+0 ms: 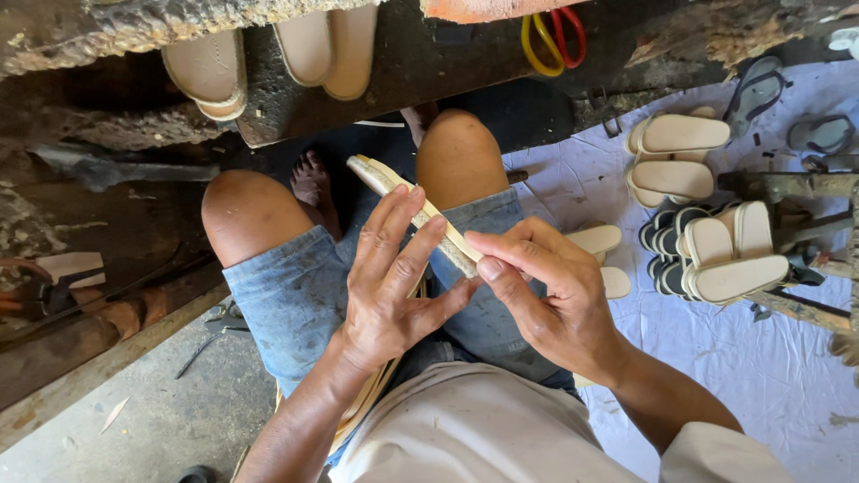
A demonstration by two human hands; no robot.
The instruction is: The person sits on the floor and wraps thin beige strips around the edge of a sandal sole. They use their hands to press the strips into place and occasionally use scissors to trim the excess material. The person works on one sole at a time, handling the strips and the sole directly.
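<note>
Gripping a pale folded strip (pixel 420 210) w/ both hands over the lap: left hand (pixel 394 286) half-open, fingers spread along strip, thumb under; right hand (pixel 546 300) curled, pinching strip's near end. Strip's long axis runs diagonal, far tip pointing up-left past left fingertips, between knees. Stacked sandal soles (pixel 716 259) lie right of right hand, well apart; concrete floor (pixel 170 420) left of left hand.

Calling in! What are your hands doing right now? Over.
Left hand and right hand both grip the thin pale-yellow strip bundle over the lap. Nothing blocking.
</note>
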